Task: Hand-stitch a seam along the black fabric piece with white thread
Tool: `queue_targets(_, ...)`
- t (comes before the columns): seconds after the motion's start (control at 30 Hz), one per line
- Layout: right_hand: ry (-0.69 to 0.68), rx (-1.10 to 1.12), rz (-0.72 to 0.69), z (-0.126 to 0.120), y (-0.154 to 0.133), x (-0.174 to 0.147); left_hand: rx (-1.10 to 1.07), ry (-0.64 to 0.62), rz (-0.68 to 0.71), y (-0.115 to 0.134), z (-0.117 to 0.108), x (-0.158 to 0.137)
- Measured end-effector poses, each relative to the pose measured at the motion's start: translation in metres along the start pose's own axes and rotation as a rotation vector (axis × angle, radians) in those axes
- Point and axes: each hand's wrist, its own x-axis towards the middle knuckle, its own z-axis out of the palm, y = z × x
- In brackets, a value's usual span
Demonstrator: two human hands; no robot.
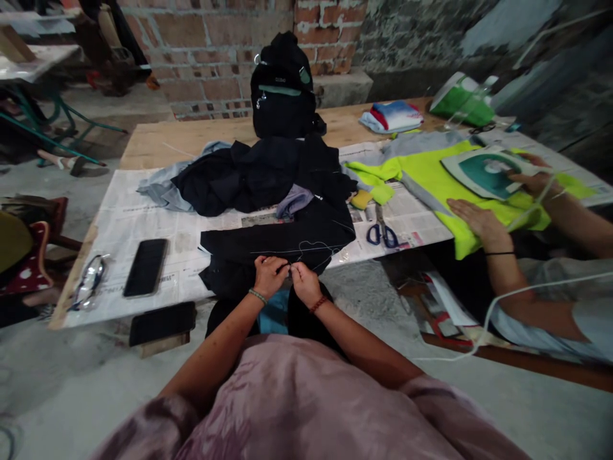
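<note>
A dusty-mauve top (306, 409) has a faint sheen, soft creases and darker mottling; its loose sleeves (143, 429) leave the forearms bare. A greenish beaded bracelet (258, 296) circles the left wrist (253, 305), a reddish-brown bracelet (318, 304) the right wrist (326, 312). The trousers (221, 317) look black.

Wooden table (160, 135) bears newspaper (122, 214) and backpack (282, 112); newspaper bears black cloth (272, 237), scissors (382, 235), phone (145, 267)
</note>
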Motion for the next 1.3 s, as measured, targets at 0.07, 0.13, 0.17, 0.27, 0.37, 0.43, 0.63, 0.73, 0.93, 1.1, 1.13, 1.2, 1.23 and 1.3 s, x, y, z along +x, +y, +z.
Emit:
queue_targets(0.07,-0.008,-0.036,-0.022,-0.002,0.0,0.0,-0.012,0.015,-0.003,-0.001,0.001,0.0)
queue_targets(0.13,-0.017,-0.068,-0.032,-0.004,0.001,-0.001,-0.019,0.017,0.003,-0.002,0.002,0.0)
queue_targets(0.17,-0.024,-0.085,-0.034,-0.005,0.002,-0.001,-0.021,0.016,0.006,-0.002,0.002,0.0)
queue_targets(0.27,-0.046,-0.163,-0.019,-0.008,0.002,-0.003,-0.02,0.012,0.007,-0.001,0.002,0.0)
queue_targets(0.37,-0.054,-0.252,0.028,-0.01,0.001,-0.003,-0.022,0.017,0.014,-0.001,0.002,0.0)
queue_targets(0.43,-0.062,-0.286,0.042,-0.01,-0.001,-0.003,-0.026,0.013,0.027,-0.001,0.002,0.0)
queue_targets(0.63,-0.049,-0.235,-0.098,-0.012,-0.002,-0.003,-0.023,0.016,0.023,-0.001,0.001,-0.001)
queue_targets(0.73,-0.049,-0.185,-0.065,-0.013,-0.002,-0.004,-0.02,0.015,0.007,0.0,0.001,-0.001)
queue_targets(0.93,-0.02,-0.038,0.01,-0.009,-0.001,-0.004,-0.057,0.026,-0.016,0.0,0.0,-0.002)
queue_targets(1.1,0.0,0.008,0.013,-0.009,0.001,-0.003,-0.089,0.076,0.001,0.0,-0.006,-0.003)
queue_targets(1.13,0.001,0.008,0.013,-0.009,0.001,-0.003,-0.096,0.066,0.013,-0.001,-0.008,-0.003)
queue_targets(1.2,0.002,0.002,0.013,-0.008,0.002,-0.003,-0.119,0.025,0.037,-0.004,-0.009,-0.003)
queue_targets(1.23,0.002,-0.001,0.011,-0.008,0.003,-0.003,-0.132,0.006,0.044,-0.005,-0.01,-0.002)
queue_targets(1.3,0.001,-0.003,0.003,-0.008,0.003,-0.003,-0.153,-0.005,0.041,-0.007,-0.009,-0.002)
